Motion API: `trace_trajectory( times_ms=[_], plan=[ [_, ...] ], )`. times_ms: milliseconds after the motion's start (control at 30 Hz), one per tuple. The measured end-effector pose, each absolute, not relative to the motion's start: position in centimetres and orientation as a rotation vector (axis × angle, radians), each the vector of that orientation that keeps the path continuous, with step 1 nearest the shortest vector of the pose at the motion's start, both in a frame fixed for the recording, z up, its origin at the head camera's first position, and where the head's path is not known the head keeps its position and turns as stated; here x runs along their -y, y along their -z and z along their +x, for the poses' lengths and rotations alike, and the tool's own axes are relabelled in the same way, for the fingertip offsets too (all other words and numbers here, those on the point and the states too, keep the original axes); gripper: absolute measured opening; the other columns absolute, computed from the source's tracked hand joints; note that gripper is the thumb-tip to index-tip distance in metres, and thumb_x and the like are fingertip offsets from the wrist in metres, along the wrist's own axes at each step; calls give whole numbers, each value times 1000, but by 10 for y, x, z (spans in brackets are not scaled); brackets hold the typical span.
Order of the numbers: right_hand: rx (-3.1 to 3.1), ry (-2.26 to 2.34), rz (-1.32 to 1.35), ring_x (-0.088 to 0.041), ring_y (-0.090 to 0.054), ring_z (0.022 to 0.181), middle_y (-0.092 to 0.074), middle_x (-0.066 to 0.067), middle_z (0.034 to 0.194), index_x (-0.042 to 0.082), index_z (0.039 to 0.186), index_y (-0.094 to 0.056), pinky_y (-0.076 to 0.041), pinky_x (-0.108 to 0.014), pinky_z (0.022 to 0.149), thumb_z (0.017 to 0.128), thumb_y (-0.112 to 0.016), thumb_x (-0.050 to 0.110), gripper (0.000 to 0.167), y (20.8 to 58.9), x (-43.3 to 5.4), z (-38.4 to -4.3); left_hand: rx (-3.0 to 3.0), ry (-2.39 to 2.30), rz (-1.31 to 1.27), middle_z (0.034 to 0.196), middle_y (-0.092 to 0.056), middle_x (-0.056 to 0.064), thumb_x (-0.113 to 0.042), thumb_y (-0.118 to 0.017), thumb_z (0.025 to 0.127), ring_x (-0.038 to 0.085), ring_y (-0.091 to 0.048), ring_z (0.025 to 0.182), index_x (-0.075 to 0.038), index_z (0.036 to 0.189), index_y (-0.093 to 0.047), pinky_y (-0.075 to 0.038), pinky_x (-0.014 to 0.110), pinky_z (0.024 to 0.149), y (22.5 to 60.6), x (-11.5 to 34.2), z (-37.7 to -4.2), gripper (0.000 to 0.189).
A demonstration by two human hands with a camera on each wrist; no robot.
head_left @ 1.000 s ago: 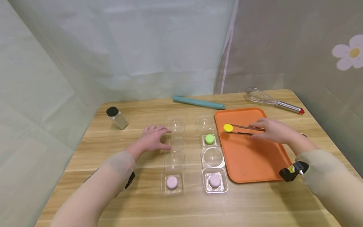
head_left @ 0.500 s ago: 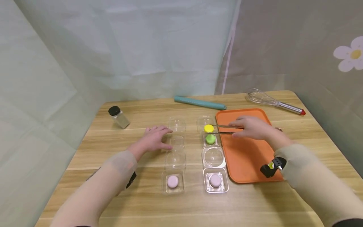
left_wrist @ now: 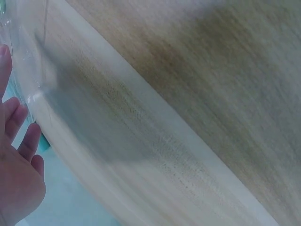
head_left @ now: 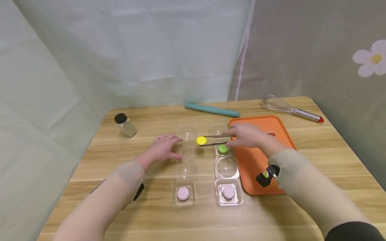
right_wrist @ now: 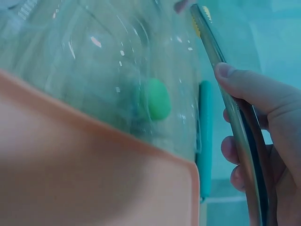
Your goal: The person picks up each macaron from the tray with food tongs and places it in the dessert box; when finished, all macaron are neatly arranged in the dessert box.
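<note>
My right hand point(head_left: 245, 135) grips metal tongs point(right_wrist: 241, 136), whose tips pinch a yellow macaron point(head_left: 201, 140) in the air between the two columns of clear boxes. Below the tongs a green macaron point(head_left: 223, 149) sits in the back right box, partly covered by them in the head view. My left hand point(head_left: 164, 148) lies with fingers spread and loose, its fingertips right at the edge of the back left clear box point(head_left: 188, 152). That box holds nothing, and its lid point(head_left: 188, 131) stands open behind it.
Nearer the front, two more open boxes each hold a pale pink macaron point(head_left: 183, 193). An orange tray point(head_left: 265, 174) lies under the right forearm. A teal rod point(head_left: 211, 109), a whisk point(head_left: 291, 107) and a black-capped jar point(head_left: 125, 125) lie toward the back.
My right hand has carried the tongs and yellow macaron leftward from over the orange tray, past the green macaron, toward the back left box. The left hand has stayed put.
</note>
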State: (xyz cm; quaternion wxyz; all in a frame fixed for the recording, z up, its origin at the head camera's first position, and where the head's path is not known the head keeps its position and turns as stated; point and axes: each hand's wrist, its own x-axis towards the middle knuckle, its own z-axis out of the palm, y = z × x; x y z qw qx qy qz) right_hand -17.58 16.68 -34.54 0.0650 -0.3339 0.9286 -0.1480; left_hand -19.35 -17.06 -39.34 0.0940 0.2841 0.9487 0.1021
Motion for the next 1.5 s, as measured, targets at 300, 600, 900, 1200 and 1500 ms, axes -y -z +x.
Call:
trace_trajectory(
  times_ms=[300, 600, 900, 1200, 1500],
  plan=[
    [-2804, 252, -982, -33, -53, 115, -51, -16, 132, 15, 129, -59, -44, -51, 89, 84, -67, 40, 52, 353, -127, -179, -2812, -296, 835, 138, -45, 11, -51, -75, 72, 36, -42, 120, -14, 134, -49, -30, 49, 89, 392, 172, -193, 77],
    [-2789, -4, -1021, -24, -57, 104, -56, -5, 119, 21, 122, -63, -51, -45, 74, 84, -68, 37, 42, 348, -96, -181, -2814, -308, 856, 137, -46, 11, -51, -75, 71, 36, -42, 119, -13, 134, -50, -30, 49, 87, 393, 172, -192, 77],
    [-2766, -78, -1010, -20, -58, 92, -58, -1, 106, 21, 120, -64, -50, -41, 73, 84, -67, 40, 41, 346, -84, -181, -2808, -301, 854, 138, -46, 10, -52, -75, 71, 34, -43, 118, -14, 134, -49, -30, 47, 86, 393, 171, -192, 79],
    [-2768, -87, -999, -22, -59, 92, -58, -2, 103, 18, 118, -65, -49, -43, 78, 83, -67, 40, 41, 349, -82, -183, -2810, -312, 847, 137, -46, 10, -52, -75, 71, 34, -43, 119, -14, 134, -49, -30, 47, 88, 395, 170, -194, 78],
    [-2762, -15, -1000, -23, -57, 99, -57, -5, 113, 17, 122, -63, -48, -42, 82, 84, -67, 40, 45, 347, -92, -181, -2812, -329, 849, 137, -46, 9, -52, -75, 70, 35, -43, 118, -14, 134, -49, -29, 47, 88, 394, 170, -195, 79]
  ],
)
